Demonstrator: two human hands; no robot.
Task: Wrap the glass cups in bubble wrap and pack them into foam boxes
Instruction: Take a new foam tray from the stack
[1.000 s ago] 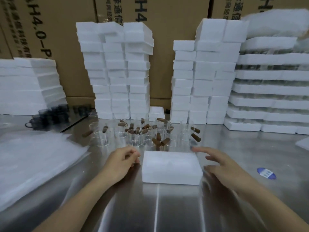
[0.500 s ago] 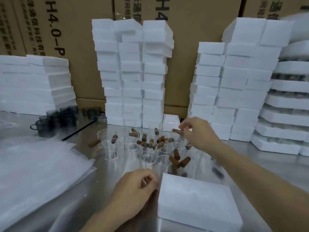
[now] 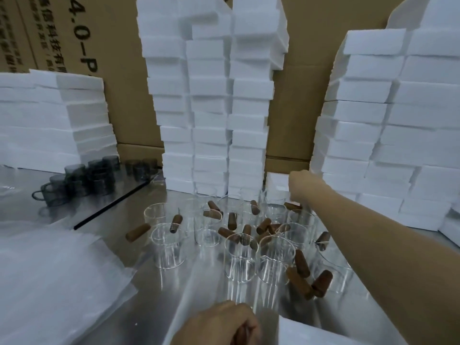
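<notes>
At table centre, glass cups [image 3: 240, 257] with brown handles [image 3: 302, 263] stand clustered, several touching. Right hand [image 3: 302, 186] reaches over them toward 1 o'clock, at a small foam box [image 3: 275, 179]; fingers hidden, grip cannot be told. Left hand [image 3: 219, 324] at 6 o'clock, fingers curled, contents unclear. Bubble wrap [image 3: 49, 282] lies at 9 o'clock. Judgement: cups light, rigid, slick, breakable; take by handle or round the body.

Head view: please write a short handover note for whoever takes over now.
The left hand is at the near edge, fingers curled; hold unclear.
The right hand is stretched over the glass cups to the rear ones; grip hidden.
Bubble wrap lies at left, one foam box beside the left hand.
Done: no wrapped cup shows.
To do: wrap and pack all.
</notes>
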